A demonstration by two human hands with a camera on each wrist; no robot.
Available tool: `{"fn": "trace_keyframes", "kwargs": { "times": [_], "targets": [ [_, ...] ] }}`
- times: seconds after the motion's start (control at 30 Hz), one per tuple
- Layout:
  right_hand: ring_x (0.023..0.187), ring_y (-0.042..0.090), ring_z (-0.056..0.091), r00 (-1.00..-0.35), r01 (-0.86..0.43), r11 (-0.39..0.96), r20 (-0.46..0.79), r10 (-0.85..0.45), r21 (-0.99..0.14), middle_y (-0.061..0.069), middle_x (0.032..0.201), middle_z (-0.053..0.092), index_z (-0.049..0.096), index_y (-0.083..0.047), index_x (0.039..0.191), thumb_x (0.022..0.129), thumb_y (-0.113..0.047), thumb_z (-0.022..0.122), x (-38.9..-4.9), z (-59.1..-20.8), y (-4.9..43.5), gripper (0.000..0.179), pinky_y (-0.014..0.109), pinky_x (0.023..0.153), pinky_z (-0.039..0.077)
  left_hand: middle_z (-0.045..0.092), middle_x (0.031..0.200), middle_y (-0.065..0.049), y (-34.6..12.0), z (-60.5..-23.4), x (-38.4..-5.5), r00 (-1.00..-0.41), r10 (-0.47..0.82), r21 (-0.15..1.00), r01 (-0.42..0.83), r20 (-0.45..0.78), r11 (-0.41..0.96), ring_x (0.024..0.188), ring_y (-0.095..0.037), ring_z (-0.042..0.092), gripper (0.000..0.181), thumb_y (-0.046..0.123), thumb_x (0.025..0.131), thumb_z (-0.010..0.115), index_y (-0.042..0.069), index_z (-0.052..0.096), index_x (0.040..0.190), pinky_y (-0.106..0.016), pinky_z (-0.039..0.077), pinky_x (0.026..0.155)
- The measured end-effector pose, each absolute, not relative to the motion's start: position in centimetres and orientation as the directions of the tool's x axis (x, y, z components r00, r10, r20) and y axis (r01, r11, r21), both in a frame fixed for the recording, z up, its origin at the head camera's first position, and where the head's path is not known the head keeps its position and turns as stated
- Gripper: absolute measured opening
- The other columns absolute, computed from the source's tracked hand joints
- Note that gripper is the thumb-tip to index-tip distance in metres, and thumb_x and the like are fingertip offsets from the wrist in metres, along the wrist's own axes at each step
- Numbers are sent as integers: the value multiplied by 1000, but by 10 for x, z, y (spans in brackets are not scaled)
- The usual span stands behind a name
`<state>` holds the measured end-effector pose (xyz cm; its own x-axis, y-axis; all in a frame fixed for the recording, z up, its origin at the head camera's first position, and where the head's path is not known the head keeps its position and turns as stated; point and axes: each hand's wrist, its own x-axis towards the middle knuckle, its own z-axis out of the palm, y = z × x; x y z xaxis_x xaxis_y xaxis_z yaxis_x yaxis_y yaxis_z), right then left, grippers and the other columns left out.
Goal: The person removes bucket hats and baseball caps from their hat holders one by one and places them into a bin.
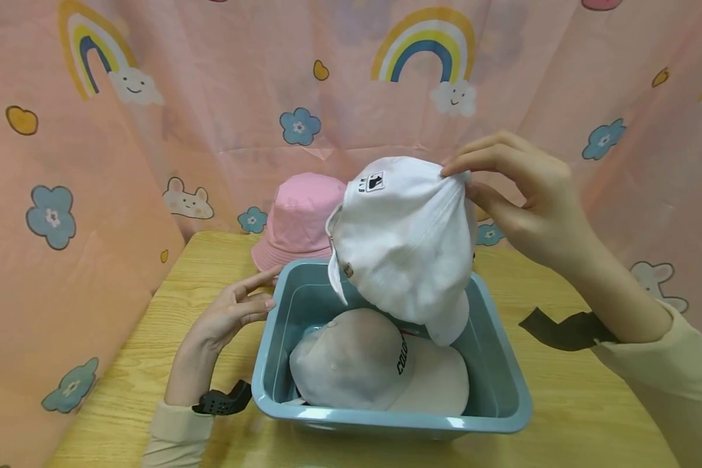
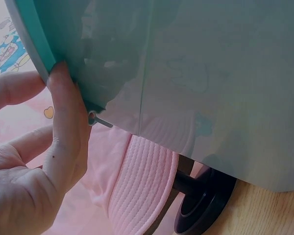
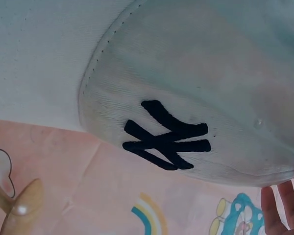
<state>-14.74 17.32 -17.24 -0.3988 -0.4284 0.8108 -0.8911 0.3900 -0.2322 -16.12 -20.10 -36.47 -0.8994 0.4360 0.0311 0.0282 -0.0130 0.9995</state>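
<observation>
My right hand point(image 1: 532, 195) pinches the crown of a white baseball cap point(image 1: 409, 240) and holds it above a blue-grey plastic bin point(image 1: 500, 364). The cap hangs with its brim point(image 1: 449, 322) down and its back strap to the left. A dark embroidered logo point(image 3: 166, 139) shows on its front in the right wrist view. Inside the bin lies another pale cap point(image 1: 351, 361) with dark lettering, brim to the right. My left hand point(image 1: 234, 312) holds the bin's left rim near the far corner; thumb and finger point(image 2: 66, 98) meet at the rim in the left wrist view.
Behind the bin a pink bucket hat point(image 1: 307, 211) stands at the back of the wooden table point(image 1: 567, 390). A black round base point(image 2: 206, 200) shows beneath it. A rounded wooden piece point(image 3: 24, 208) appears in the right wrist view. Pink patterned cloth point(image 1: 228, 84) hangs behind.
</observation>
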Motion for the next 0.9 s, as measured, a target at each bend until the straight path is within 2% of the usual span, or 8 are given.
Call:
{"fn": "trace_keyframes", "kwargs": {
  "times": [0.2, 0.47, 0.6, 0.7, 0.9],
  "targets": [
    [105, 4, 61, -386, -899, 373, 815, -432, -228, -9, 103, 67, 71, 3, 94, 74, 24, 61, -137, -175, 178, 31, 19, 95, 46, 46, 121, -1, -201, -364, -161, -901, 433, 1000, 23, 23, -5, 88, -4, 63, 64, 4, 92, 58, -3, 29, 149, -25, 54, 82],
    [105, 8, 62, -381, -904, 366, 801, -462, -219, 3, 103, 69, 71, 3, 97, 79, 17, 61, -126, -182, 183, 25, 19, 93, 46, 47, 124, -1, -202, -365, -163, -899, 437, 1000, 26, 25, -4, 93, -5, 64, 62, 4, 93, 56, -2, 29, 149, -26, 54, 84],
    [104, 10, 62, -368, -913, 345, 805, -466, -217, 8, 102, 69, 71, 4, 97, 85, 7, 61, -122, -186, 185, 16, 19, 91, 46, 46, 125, -2, -203, -366, -165, -896, 442, 1000, 30, 28, -2, 94, -5, 64, 62, 5, 94, 56, -1, 29, 149, -26, 54, 85],
    [103, 11, 62, -360, -920, 322, 807, -469, -223, 9, 102, 69, 71, 4, 97, 89, 0, 62, -119, -189, 185, 13, 19, 91, 46, 45, 125, -3, -203, -366, -165, -894, 446, 999, 33, 33, -9, 93, -5, 64, 63, 4, 93, 56, -1, 29, 149, -26, 54, 85],
    [103, 10, 62, -358, -925, 301, 794, -491, -231, 7, 102, 68, 71, 3, 96, 93, -10, 62, -115, -195, 184, 17, 16, 88, 46, 46, 126, -1, -202, -367, -164, -891, 451, 999, 45, 51, -24, 93, -5, 64, 62, 3, 93, 56, -1, 29, 149, -27, 54, 85]
  ]
}}
